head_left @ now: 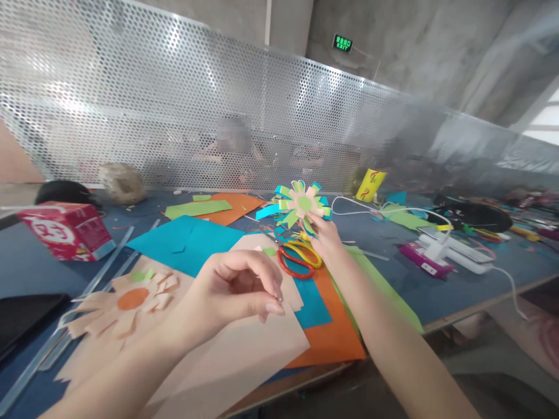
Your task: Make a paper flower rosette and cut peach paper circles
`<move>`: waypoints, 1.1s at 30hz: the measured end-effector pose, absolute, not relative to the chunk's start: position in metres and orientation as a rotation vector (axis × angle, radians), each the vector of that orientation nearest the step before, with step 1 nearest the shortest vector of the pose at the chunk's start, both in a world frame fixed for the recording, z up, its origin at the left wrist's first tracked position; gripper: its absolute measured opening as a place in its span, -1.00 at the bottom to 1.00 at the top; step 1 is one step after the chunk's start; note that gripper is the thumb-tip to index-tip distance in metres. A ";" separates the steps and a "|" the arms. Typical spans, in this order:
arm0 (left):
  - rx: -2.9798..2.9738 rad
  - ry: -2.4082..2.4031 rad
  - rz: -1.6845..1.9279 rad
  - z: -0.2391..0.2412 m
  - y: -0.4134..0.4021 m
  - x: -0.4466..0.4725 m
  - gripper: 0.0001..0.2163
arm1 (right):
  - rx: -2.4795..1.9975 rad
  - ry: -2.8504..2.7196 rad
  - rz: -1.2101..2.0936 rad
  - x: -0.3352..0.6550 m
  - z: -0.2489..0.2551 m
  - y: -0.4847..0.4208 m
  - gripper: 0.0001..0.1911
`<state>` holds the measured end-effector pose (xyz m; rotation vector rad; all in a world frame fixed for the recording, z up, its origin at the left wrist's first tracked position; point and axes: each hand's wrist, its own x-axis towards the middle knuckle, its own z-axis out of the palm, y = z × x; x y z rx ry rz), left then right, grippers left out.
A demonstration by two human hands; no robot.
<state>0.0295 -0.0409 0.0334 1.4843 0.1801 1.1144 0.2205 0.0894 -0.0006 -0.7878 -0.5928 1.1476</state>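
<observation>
Above the table (454, 294): I see a layered paper flower (304, 203) in pale pink, green and blue, raised, its green centre facing my camera.
Right hand (327, 237): reached out ahead; fingers gripping the flower at its lower edge.
Left hand (220, 285): nearer me, over the beige sheet (257, 343); fingers curled, thumb and fingertip close together. I cannot tell whether they touch or pinch something small.
Scissors (290, 269): below the flower, red and yellow handles side by side.
Second flower (133, 299): orange centre, beige petals, left of my left hand.
Blue sheet (187, 241): beyond that hand.
Table's left side: red box (65, 233).
</observation>
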 end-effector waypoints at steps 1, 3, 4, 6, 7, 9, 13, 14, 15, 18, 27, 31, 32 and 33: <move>1.478 0.180 1.111 0.033 -0.041 0.030 -0.90 | -0.789 -0.594 1.145 0.220 0.000 0.089 -0.85; 1.437 0.179 1.099 0.033 -0.042 0.030 -0.90 | -0.789 -0.600 1.136 0.219 0.000 0.088 -0.84; 1.412 0.180 1.091 0.033 -0.042 0.031 -0.89 | -0.789 -0.602 1.133 0.219 0.000 0.088 -0.84; 1.369 0.183 1.081 0.033 -0.044 0.032 -0.87 | -0.786 -0.605 1.133 0.219 0.000 0.088 -0.84; 1.357 0.193 1.076 0.034 -0.045 0.032 -0.87 | -0.783 -0.606 1.136 0.219 0.000 0.088 -0.84; 1.349 0.225 1.063 0.034 -0.046 0.032 -0.88 | -0.778 -0.608 1.145 0.219 0.000 0.088 -0.83; 1.350 0.249 1.063 0.034 -0.048 0.032 -0.86 | -0.775 -0.616 1.157 0.218 -0.001 0.088 -0.80; 1.353 0.234 1.077 0.034 -0.048 0.032 -0.84 | -0.774 -0.621 1.159 0.218 -0.001 0.087 -0.79; 1.359 0.220 1.092 0.034 -0.048 0.032 -0.81 | -0.772 -0.626 1.160 0.217 -0.001 0.087 -0.80; 1.379 0.221 1.140 0.034 -0.046 0.032 -0.79 | -0.763 -0.633 1.161 0.217 -0.001 0.087 -0.81; 1.425 0.265 1.158 0.033 -0.045 0.032 -0.73 | -0.758 -0.628 1.161 0.219 -0.005 0.092 -0.85; 1.404 0.256 1.157 0.032 -0.044 0.033 -0.77 | -0.744 -0.646 1.172 0.219 -0.006 0.092 -0.82; 1.404 0.262 1.157 0.032 -0.044 0.033 -0.81 | -0.742 -0.648 1.175 0.218 -0.006 0.092 -0.81; 1.409 0.271 1.159 0.032 -0.044 0.033 -0.84 | -0.742 -0.649 1.177 0.218 -0.006 0.092 -0.81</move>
